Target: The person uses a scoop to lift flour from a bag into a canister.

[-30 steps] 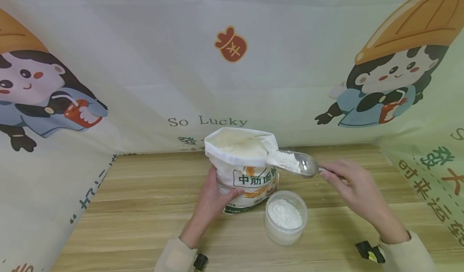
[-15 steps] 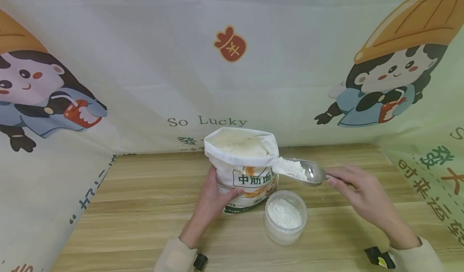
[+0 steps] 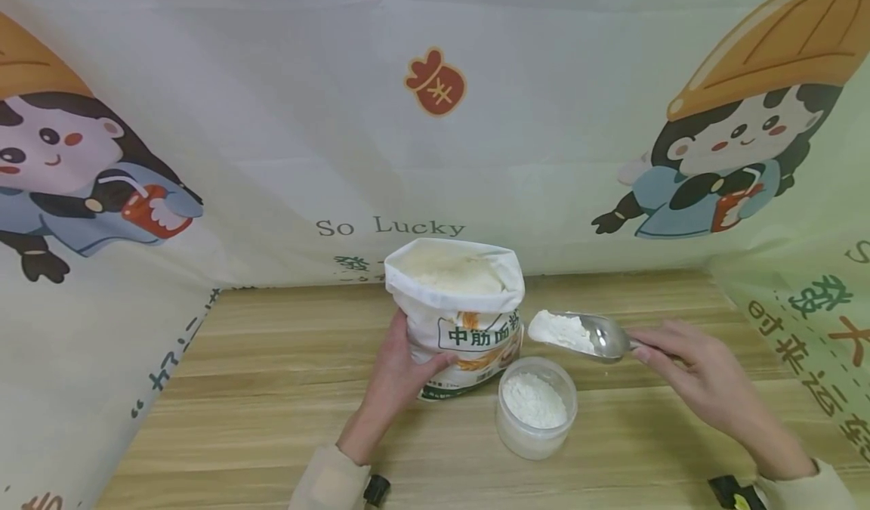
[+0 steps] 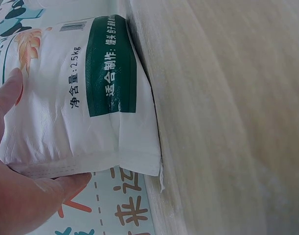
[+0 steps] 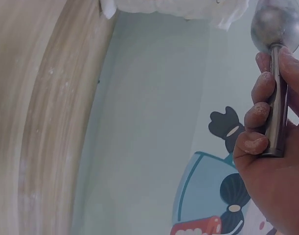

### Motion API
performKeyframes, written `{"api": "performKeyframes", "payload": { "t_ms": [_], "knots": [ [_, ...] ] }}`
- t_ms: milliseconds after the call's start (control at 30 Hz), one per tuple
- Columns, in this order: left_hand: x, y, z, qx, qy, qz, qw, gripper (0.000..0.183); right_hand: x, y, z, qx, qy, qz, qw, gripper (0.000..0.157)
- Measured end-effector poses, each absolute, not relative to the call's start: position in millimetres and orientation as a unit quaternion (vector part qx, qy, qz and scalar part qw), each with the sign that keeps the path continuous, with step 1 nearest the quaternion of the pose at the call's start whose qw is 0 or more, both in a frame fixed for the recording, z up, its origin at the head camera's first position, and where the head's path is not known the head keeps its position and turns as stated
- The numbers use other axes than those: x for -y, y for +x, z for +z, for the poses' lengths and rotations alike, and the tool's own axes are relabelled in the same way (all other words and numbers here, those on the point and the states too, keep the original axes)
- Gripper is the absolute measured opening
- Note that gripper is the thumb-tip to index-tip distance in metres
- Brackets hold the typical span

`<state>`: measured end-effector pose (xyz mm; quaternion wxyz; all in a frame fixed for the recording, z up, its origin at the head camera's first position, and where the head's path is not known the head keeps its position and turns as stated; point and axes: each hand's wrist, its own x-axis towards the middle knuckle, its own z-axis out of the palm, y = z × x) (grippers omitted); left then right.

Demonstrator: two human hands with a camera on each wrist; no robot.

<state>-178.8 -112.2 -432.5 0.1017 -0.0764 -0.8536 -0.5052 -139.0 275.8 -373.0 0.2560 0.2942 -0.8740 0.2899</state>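
Note:
A white flour bag [image 3: 469, 344] with its top folded open stands on the table, flour showing inside. My left hand [image 3: 401, 366] grips its left side, thumb across the front; in the left wrist view the thumb and a finger lie around the bag [image 4: 51, 117]. With my right hand [image 3: 700, 374] I hold a metal scoop [image 3: 608, 338] by its handle, fingers curled round it in the right wrist view. White flour [image 3: 563, 332] fills the scoop's front, which is level and to the right of the bag. Below it sits a clear round tub [image 3: 537, 442] holding flour.
The wood-grain table [image 3: 272, 404] carries the bag and tub. A printed cloth [image 3: 306, 117] with cartoon figures rises behind it and at both sides. Light flour specks [image 5: 51, 73] lie on the tabletop in the right wrist view.
My right hand has drawn the flour-laden scoop away from the bag's rim, to the right and slightly toward me. The left hand, bag and tub have stayed put.

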Motion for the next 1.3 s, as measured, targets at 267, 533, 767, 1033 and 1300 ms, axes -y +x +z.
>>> {"api": "performKeyframes", "payload": {
  "t_ms": [267, 533, 767, 1033, 1300],
  "knots": [
    [112, -178, -431, 0.852, -0.075, -0.508, 0.100, 0.098, -285, -136, -379, 0.870, 0.311, 0.290, 0.249, 0.025],
    [111, -178, -431, 0.852, -0.076, -0.507, 0.101, 0.098, -293, -132, -386, 0.873, 0.327, 0.279, 0.232, 0.025],
    [112, -177, -431, 0.851, -0.074, -0.510, 0.101, 0.096, -296, -130, -389, 0.886, 0.318, 0.260, 0.215, 0.026],
    [112, -178, -431, 0.847, -0.077, -0.516, 0.100, 0.099, -300, -129, -387, 0.892, 0.325, 0.240, 0.204, 0.028],
    [112, -178, -431, 0.846, -0.081, -0.517, 0.099, 0.099, -301, -129, -380, 0.904, 0.325, 0.200, 0.193, 0.025]
  ]
}}
